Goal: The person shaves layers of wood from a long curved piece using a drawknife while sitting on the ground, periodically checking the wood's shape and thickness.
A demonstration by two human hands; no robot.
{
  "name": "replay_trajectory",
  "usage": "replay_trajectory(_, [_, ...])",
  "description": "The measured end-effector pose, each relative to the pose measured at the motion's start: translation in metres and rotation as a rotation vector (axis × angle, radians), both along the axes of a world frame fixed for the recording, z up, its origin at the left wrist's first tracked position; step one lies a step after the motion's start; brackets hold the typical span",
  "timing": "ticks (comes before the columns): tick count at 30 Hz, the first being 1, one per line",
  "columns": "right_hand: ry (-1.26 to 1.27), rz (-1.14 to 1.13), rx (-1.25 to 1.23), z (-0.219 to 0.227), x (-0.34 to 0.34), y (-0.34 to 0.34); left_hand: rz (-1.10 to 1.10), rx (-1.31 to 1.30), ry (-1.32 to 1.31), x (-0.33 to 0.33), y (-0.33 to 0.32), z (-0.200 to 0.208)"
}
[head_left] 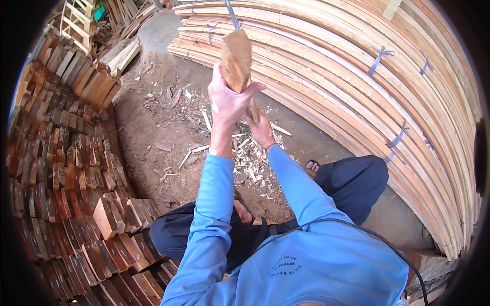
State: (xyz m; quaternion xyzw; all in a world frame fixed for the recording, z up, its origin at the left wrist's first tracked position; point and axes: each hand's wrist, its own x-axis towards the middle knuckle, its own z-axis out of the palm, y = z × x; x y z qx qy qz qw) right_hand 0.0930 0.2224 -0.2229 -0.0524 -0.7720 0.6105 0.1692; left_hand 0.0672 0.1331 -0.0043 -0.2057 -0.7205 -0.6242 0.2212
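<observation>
My left hand (227,97) is closed round the lower end of a short wooden block (237,58), raised in front of me and tilted upward. Just below and to its right, my right hand (262,131) grips a light wooden handle (253,108). Past the far end of the block, a narrow grey metal blade (232,14) shows. Handle and blade look like parts of one long knife, but the block hides the stretch between them. Below my hands, pale wood shavings (255,163) lie scattered on the dirt ground (148,132).
Stacked cut wooden blocks (76,178) form a wall along the left. Long pale wooden strips (326,86), tied with blue bands (380,60), are piled across the far side and right. A black cable (367,232) crosses my blue shirt. My legs are bent, with sandalled feet on the ground.
</observation>
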Motion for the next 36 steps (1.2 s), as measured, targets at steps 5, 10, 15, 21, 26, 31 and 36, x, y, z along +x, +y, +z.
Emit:
replay_trajectory(5, [-0.165, 0.076, 0.082, 0.023, 0.036, 0.048, 0.012, 0.103, 0.012, -0.009, -0.033, 0.004])
replay_trajectory(10, [-0.209, 0.252, 0.072, 0.082, 0.062, 0.106, 0.031, 0.111, 0.081, -0.025, -0.081, -0.003])
replay_trajectory(15, [-0.374, 0.268, 0.324, 0.13, 0.088, 0.133, 0.293, 0.175, 0.113, -0.048, -0.153, -0.002])
replay_trajectory(21, [0.018, 0.212, 0.758, 0.048, 0.098, 0.113, 0.294, 0.445, 0.108, -0.04, -0.18, -0.001])
replay_trajectory(26, [-0.806, 0.337, 0.043, 0.054, 0.137, 0.067, 0.354, 0.535, 0.171, -0.033, -0.202, -0.007])
replay_trajectory(31, [-0.876, 0.483, -0.427, 0.052, 0.168, 0.03, 0.541, 0.604, 0.158, -0.023, -0.236, -0.019])
replay_trajectory(36, [-0.906, 0.564, -0.386, 0.051, 0.186, 0.008, 0.48, 0.699, 0.159, -0.018, -0.23, -0.02])
